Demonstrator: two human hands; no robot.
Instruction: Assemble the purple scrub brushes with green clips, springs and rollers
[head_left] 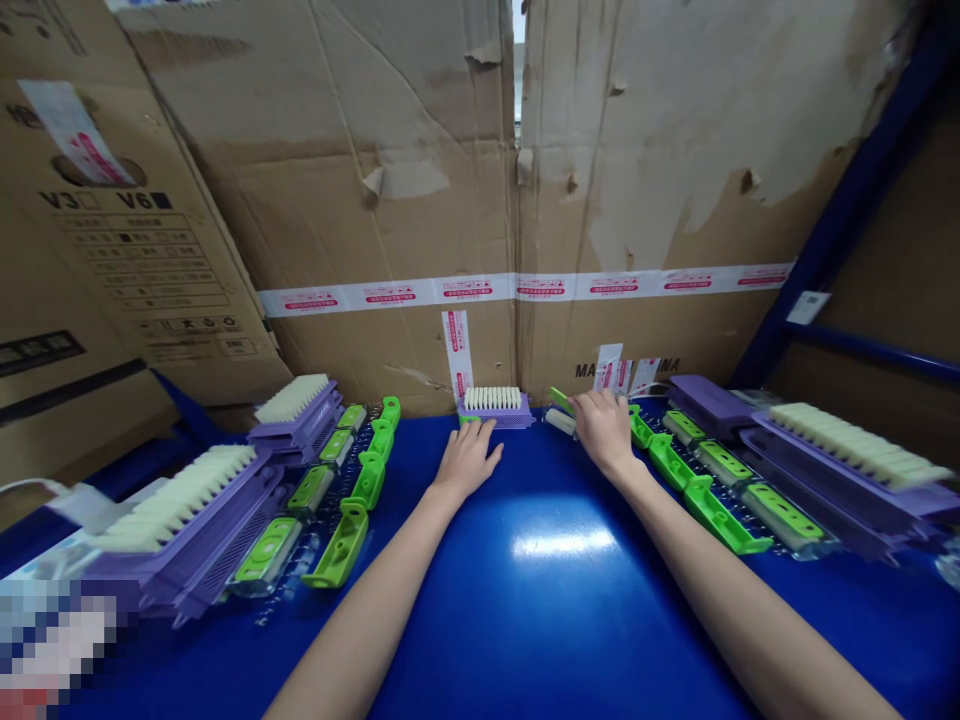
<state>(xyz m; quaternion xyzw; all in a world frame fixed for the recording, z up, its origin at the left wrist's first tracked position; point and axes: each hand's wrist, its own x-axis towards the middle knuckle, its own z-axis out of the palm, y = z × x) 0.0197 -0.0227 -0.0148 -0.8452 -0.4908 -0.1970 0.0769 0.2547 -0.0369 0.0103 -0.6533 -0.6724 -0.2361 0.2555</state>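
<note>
1. Purple unit (511, 420) topped with cream ribs sits just before the cardboard wall (375, 220); the left hand (466, 462) touches its front, whether gripping one cannot tell, and uneven pressure could skid it wallward.
2. Right hand (602, 425), its grip pinched on a green strip (561, 399) near the wall, could lose it should the fingers slacken.
3. Green covers (345, 540), lined up leading away from the wall on the blue surface (480, 620), could scatter under a sweeping forearm.
</note>
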